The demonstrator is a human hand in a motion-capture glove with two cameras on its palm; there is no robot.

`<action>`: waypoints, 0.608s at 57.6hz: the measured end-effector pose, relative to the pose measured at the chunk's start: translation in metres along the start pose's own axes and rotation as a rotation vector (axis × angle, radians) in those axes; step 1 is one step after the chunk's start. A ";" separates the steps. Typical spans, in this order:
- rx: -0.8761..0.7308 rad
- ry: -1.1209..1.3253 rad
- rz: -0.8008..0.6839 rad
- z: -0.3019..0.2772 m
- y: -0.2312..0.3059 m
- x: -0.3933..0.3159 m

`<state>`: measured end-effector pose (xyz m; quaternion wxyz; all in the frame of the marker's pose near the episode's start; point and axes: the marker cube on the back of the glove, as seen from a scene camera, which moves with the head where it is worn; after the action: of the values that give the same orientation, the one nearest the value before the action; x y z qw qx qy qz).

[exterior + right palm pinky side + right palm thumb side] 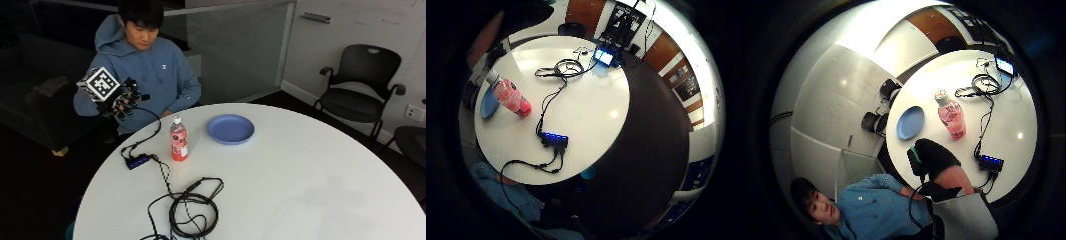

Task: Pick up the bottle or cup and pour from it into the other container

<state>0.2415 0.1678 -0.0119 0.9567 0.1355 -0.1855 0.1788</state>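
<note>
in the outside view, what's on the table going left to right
small black hub with blue lights → coiled black cable (its strands spread, so its place is rough) → pink bottle → blue plate. The gloved right hand is raised left of them all, above the table edge, holding nothing.

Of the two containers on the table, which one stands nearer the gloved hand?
The pink bottle; the blue bowl sits beyond it, farther from the raised gloved hand.
</note>
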 end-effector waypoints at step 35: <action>0.226 -0.545 0.080 0.100 -0.036 0.093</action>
<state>0.3052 0.1300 0.1084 0.8427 0.2766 -0.4195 0.1931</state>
